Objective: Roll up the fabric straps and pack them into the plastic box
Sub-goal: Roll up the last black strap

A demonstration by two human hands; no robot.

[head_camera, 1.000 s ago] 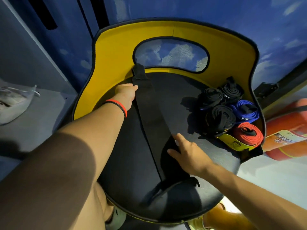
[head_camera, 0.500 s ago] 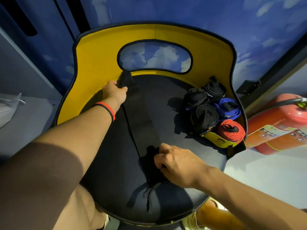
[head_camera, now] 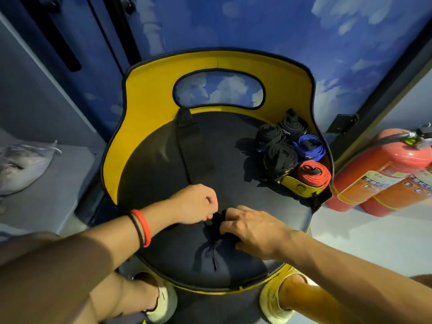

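Since the left hand (head_camera: pixel 196 203) has come down the strap (head_camera: pixel 191 148) to lower centre, beside the right hand (head_camera: pixel 254 228), both grips pinch its near end; rolling looks ready to begin.

head cam | looks steeply down | close over chair seat (head_camera: pixel 230 160)

Left hand (head_camera: pixel 196 204) and right hand (head_camera: pixel 252 228) grip the near end of the black strap (head_camera: pixel 189 146) on the chair seat (head_camera: pixel 233 141).
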